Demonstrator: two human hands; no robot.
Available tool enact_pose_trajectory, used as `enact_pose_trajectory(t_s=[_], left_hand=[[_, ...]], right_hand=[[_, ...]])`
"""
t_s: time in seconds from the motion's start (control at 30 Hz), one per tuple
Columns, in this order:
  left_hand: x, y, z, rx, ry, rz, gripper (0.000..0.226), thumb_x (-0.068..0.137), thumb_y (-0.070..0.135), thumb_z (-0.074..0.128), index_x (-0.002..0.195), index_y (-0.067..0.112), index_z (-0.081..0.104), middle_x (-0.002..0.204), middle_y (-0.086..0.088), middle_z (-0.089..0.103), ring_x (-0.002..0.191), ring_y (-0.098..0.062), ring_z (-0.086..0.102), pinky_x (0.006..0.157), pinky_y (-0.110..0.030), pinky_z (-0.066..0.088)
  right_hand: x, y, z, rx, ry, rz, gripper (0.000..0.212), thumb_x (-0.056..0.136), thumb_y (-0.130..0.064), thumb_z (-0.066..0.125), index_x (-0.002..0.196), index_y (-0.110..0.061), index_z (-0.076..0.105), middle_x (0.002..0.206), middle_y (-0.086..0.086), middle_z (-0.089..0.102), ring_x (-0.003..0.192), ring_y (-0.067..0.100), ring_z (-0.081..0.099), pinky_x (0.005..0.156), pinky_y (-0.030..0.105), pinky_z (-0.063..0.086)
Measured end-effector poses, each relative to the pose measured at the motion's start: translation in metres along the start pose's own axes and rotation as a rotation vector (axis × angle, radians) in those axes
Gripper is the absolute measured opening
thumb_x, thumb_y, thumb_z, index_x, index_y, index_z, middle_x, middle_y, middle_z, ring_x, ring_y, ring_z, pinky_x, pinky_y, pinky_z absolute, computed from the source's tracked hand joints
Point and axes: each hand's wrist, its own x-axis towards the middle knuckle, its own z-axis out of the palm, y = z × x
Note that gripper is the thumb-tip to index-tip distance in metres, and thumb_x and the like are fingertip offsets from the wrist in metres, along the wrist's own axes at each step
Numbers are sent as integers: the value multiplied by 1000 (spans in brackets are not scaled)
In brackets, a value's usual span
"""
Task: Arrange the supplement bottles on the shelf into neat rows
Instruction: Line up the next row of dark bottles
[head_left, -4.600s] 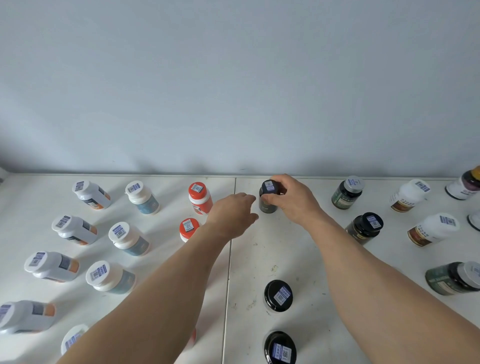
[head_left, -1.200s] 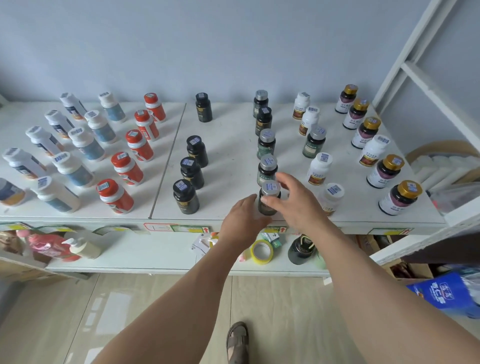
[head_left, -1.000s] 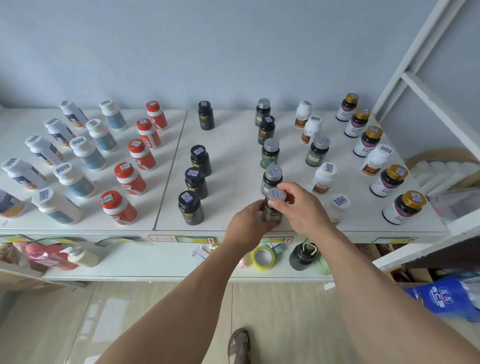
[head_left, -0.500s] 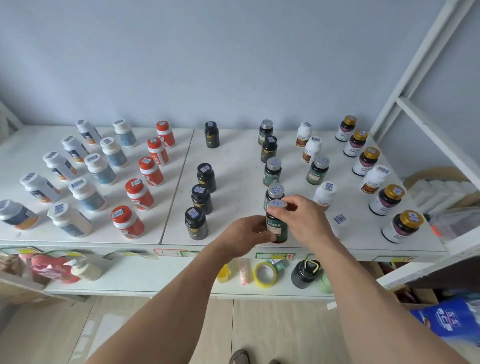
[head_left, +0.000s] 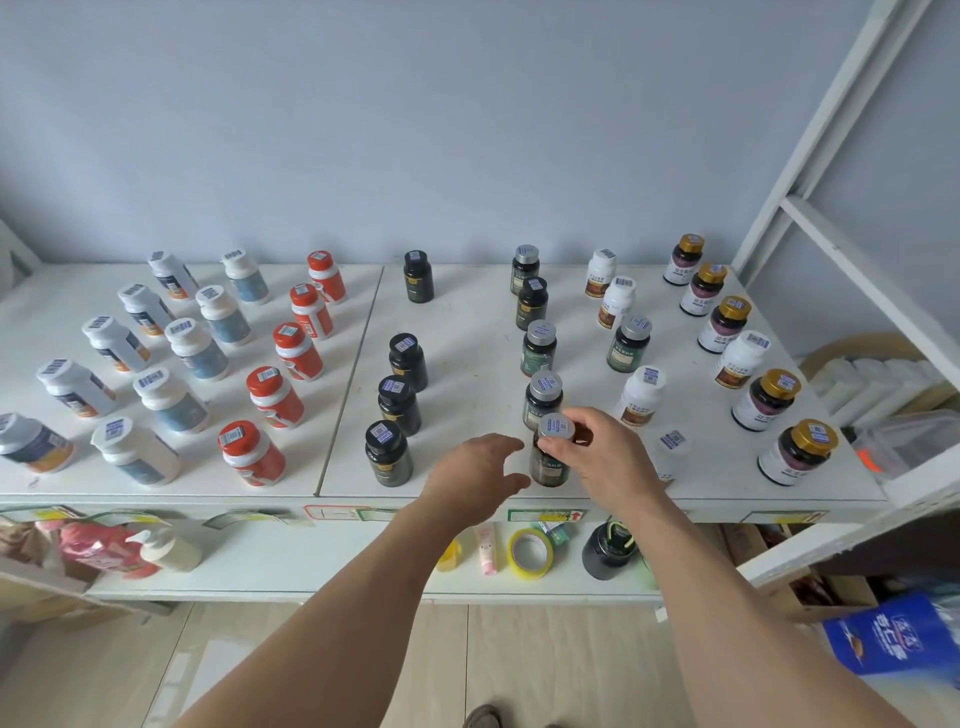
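Right hand (head_left: 602, 457): fingers pinch the silver cap of a dark green supplement bottle (head_left: 548, 465).
Left hand (head_left: 475, 478): loosely spread, beside that bottle.
Bottle: upright near the shelf (head_left: 467, 322) front edge.
Contents: not visible.

Open lane between black bottles (head_left: 399, 405) and silver-capped bottles (head_left: 539, 347).

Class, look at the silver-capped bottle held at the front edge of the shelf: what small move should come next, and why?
Probably let go. The right hand pinches the cap of the silver-capped bottle, which looks upright on the shelf, roughly in line with the silver-capped bottle behind it. The left hand is open beside it.
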Motion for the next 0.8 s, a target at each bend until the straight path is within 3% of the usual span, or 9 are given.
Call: enact_pose_trajectory(t_s=[0.23, 0.37, 0.53, 0.8], left_hand=[[6, -5, -3, 109, 34, 49, 49, 95, 41, 54, 140, 27, 45, 144, 6, 48, 128, -19, 47, 100, -32, 40], [15, -8, -6, 72, 54, 43, 47, 95, 40, 54, 140, 27, 46, 143, 6, 49, 127, -19, 48, 98, -31, 40], [29, -8, -12, 28, 78, -1, 47, 95, 40, 54, 139, 27, 47, 143, 7, 49, 125, -19, 50, 95, -31, 42], [60, -7, -15, -36, 48, -59, 49, 93, 39, 57, 139, 26, 47, 144, 6, 48, 126, -19, 50, 100, -35, 44]], right_hand=[[1, 16, 11, 19, -29, 16, 47, 79, -42, 74, 122, -26, 60, 109, -9, 67, 102, 11, 61, 87, 27, 48], [4, 10, 5, 50, -28, 26, 60, 74, -51, 74, 127, -28, 56, 124, -12, 61, 115, 6, 56, 99, 31, 45], [30, -12, -13, 7, 60, -19, 53, 86, -38, 69, 134, -20, 52, 135, -7, 55, 123, 8, 50, 103, 29, 39], [81, -15, -10, -175, -168, 22, 63, 83, -36, 73, 138, -24, 47, 139, -3, 53, 126, 17, 50, 100, 31, 40]])
